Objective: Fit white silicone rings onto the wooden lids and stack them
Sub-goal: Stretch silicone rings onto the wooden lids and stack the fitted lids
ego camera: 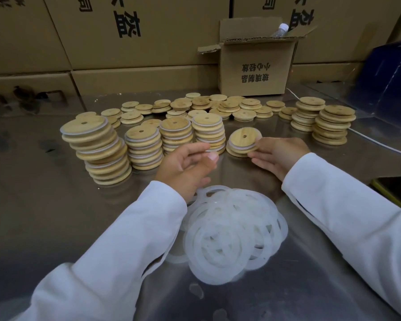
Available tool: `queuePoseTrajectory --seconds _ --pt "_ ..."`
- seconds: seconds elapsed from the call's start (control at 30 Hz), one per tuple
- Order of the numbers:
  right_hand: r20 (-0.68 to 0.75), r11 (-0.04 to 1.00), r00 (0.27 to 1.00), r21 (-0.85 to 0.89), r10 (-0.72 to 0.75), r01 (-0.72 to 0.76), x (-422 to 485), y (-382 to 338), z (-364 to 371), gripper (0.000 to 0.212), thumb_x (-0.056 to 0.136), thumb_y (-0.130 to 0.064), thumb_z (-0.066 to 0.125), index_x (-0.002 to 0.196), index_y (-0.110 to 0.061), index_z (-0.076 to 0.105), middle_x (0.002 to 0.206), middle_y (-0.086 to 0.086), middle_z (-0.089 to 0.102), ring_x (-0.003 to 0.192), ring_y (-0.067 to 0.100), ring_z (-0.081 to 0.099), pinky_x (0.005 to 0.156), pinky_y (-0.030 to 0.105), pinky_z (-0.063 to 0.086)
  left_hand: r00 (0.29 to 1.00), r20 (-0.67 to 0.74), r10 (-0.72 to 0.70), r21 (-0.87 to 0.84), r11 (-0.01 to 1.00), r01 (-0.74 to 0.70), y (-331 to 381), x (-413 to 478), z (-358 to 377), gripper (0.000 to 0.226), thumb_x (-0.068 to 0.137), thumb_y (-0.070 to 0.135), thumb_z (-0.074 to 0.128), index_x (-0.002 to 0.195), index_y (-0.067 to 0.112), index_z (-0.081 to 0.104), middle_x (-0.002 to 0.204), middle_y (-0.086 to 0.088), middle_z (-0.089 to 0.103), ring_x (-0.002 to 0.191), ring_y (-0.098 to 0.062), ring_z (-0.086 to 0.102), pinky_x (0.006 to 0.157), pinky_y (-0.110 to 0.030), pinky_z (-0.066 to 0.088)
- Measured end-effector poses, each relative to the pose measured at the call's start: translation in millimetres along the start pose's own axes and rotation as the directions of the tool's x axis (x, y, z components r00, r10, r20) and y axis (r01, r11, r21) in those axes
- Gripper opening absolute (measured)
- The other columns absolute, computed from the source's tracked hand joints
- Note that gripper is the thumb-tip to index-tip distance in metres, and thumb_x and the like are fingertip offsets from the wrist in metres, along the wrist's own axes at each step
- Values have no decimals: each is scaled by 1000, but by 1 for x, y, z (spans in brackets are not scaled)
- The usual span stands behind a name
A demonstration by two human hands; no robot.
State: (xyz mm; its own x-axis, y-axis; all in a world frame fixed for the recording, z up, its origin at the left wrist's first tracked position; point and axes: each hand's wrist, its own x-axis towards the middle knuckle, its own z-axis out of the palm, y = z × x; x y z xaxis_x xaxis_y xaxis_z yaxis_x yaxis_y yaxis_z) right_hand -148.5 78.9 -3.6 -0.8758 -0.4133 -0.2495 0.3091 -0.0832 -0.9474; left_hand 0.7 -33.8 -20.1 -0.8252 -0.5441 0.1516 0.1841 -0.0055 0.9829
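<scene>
A heap of white silicone rings (234,230) lies on the steel table between my forearms. My right hand (278,156) pinches the right edge of a ringed wooden lid (244,136), which sits tilted on a short stack of ringed lids (237,152). My left hand (185,165) hovers just above the rings with loosely curled fingers and holds nothing. To the left stand stacks of ringed lids (207,132), (176,135), (144,148) and a tall leaning stack (97,149).
Loose bare wooden lids (206,105) cover the back of the table, with two taller bare stacks (333,125) at the right. An open cardboard box (255,68) holding a bottle (281,30) stands behind. Large cartons wall the back. A dark flat object (396,189) lies at the right edge.
</scene>
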Motion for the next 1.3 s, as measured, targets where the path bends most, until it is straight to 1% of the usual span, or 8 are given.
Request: queuePoseTrajectory --seconds 0.33,0.4,0.5,0.6,0.73,0.83,1.07,1.3 --pt "-122 969 973 -173 -197 175 5 -1 -2 24 87 1 53 109 -6 59 95 10 65 80 22 67 69 24 54 1000 6 14 -10 1000 -14 2 -1 -2 18 80 21 62 97 24 61 94 2 69 89 -11 68 72 -24 56" --pt "-233 934 909 -180 -344 308 10 -14 -11 26 86 1 52 108 -12 59 88 4 63 63 12 61 51 12 46 1000 -5 28 -10 1000 -28 3 -1 -2 17 80 20 62 96 24 61 90 3 70 86 -10 68 70 -25 57" --pt "-347 765 705 -470 -619 440 29 -43 -37 26 86 -5 53 108 -17 59 108 3 59 77 9 55 57 5 41 999 -27 42 9 999 -42 3 1 -2 17 82 16 63 96 24 62 84 4 72 84 -11 69 70 -27 58" --pt "-352 597 621 -766 -700 239 56 -68 -68 39 84 -16 62 122 -21 51 130 6 44 110 21 49 90 24 44 998 -41 37 4 999 -37 3 2 -3 17 81 13 63 96 23 64 85 1 72 82 -11 69 68 -27 58" --pt "-297 409 824 -908 -483 -87 80 -73 -101 54 86 -42 56 135 -27 41 144 13 34 130 37 32 106 50 32 998 -43 54 -28 998 -56 3 2 -3 21 76 14 65 95 20 65 89 -3 71 80 -12 70 63 -23 57" --pt "-245 441 852 -897 -462 -20 86 -60 -115 48 88 -49 50 132 -30 45 137 11 46 122 38 44 102 48 36 998 -37 54 -54 997 -56 5 3 0 29 67 20 67 96 19 66 89 -4 72 81 -14 70 64 -23 57" --pt "-435 586 697 -810 -570 -26 82 -60 -98 47 81 -38 62 124 -20 51 131 13 45 113 33 47 90 35 41 998 -45 53 -63 996 -56 6 2 1 18 78 12 62 94 19 65 91 -7 70 81 -15 70 64 -23 56" --pt "-3 460 615 -666 -789 587 11 -55 -11 68 69 -32 76 129 -25 43 128 0 45 121 19 43 102 33 38 999 -41 17 -94 995 -21 7 2 1 15 80 14 61 94 19 65 89 -5 69 78 -15 70 64 -25 58"
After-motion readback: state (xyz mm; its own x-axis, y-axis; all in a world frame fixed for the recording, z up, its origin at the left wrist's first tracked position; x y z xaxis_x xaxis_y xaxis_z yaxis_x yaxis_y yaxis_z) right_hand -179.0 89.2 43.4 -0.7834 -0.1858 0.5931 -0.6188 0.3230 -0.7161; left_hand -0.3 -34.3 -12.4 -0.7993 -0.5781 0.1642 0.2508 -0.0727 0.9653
